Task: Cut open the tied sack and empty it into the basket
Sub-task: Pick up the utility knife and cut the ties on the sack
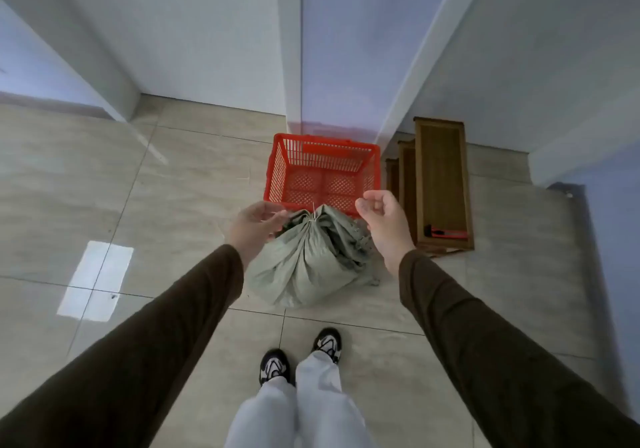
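A grey-green cloth sack stands on the tiled floor, its neck bunched and tied with pale string. Just beyond it sits an empty red plastic basket. My left hand is at the left side of the sack's neck, fingers extended toward the tie and touching the cloth. My right hand hovers to the right of the neck with fingers loosely curled, holding nothing. A red-and-black cutter lies on the top step of a wooden stool to the right.
The wooden step stool stands right of the basket against a wall corner. My feet are just behind the sack. Open tiled floor stretches to the left.
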A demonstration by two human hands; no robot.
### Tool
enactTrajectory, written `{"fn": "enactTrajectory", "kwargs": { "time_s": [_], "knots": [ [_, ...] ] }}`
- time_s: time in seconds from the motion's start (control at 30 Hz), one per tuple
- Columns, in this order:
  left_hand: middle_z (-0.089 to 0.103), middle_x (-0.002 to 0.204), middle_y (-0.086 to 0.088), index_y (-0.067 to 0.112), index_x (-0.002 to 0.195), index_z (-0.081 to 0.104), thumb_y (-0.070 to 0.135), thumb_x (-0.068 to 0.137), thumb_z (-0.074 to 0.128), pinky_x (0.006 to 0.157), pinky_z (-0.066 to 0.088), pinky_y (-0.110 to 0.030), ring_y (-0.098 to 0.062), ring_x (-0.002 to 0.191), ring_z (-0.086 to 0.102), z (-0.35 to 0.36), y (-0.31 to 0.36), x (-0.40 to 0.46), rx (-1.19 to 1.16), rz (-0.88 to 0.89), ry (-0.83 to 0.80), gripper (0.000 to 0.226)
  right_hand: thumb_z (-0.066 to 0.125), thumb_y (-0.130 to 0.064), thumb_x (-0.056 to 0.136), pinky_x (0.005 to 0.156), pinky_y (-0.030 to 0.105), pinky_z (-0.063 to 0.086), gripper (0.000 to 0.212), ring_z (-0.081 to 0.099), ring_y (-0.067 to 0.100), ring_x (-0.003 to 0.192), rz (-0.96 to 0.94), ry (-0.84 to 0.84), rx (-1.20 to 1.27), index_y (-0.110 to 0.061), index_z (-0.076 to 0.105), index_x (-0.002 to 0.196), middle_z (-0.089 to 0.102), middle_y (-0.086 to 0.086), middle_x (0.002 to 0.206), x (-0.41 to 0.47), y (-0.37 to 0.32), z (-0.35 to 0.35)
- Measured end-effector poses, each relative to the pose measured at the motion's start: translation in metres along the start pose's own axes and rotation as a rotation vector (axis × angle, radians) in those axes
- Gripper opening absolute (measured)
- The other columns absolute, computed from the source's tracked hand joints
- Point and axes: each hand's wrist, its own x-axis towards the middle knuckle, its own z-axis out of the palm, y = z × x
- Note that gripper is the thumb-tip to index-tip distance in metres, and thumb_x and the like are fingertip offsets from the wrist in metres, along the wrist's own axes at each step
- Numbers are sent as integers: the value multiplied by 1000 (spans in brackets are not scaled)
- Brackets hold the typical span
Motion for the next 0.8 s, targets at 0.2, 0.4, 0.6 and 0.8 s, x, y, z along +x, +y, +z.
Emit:
{"fn": "enactTrajectory", "kwargs": {
  "time_s": [0.2, 0.4, 0.6, 0.8],
  "knots": [
    [71, 100, 10, 21, 112, 67, 22, 99, 72, 85, 56, -27, -11, 93, 68, 28, -31, 46, 145, 9, 4, 14, 64, -36, 103, 85, 21, 46, 34, 61, 9, 108, 51, -64, -109, -21, 58, 133, 64, -7, 121, 45, 40, 10],
    [69, 134, -6, 13, 142, 61, 27, 97, 76, 109, 50, -42, -24, 123, 65, 37, -76, 97, 300, -24, -60, 49, 61, -34, 105, 100, 30, 46, 49, 56, 11, 117, 97, -96, -202, -16, 51, 148, 58, 2, 144, 86, 94, 35],
    [59, 151, -8, 20, 154, 50, 36, 100, 69, 114, 41, -37, -27, 137, 56, 39, -126, 149, 493, -25, -109, 59, 58, -31, 107, 113, 33, 39, 57, 48, 22, 144, 146, -158, -255, -12, 40, 158, 46, 6, 161, 124, 150, 74],
    [52, 159, -9, 18, 158, 46, 40, 102, 66, 120, 38, -40, -29, 144, 50, 55, -170, 198, 582, -26, -184, 63, 56, -34, 108, 119, 39, 37, 60, 44, 23, 147, 176, -201, -300, -14, 36, 161, 42, 6, 164, 161, 207, 109]
  ]
}}
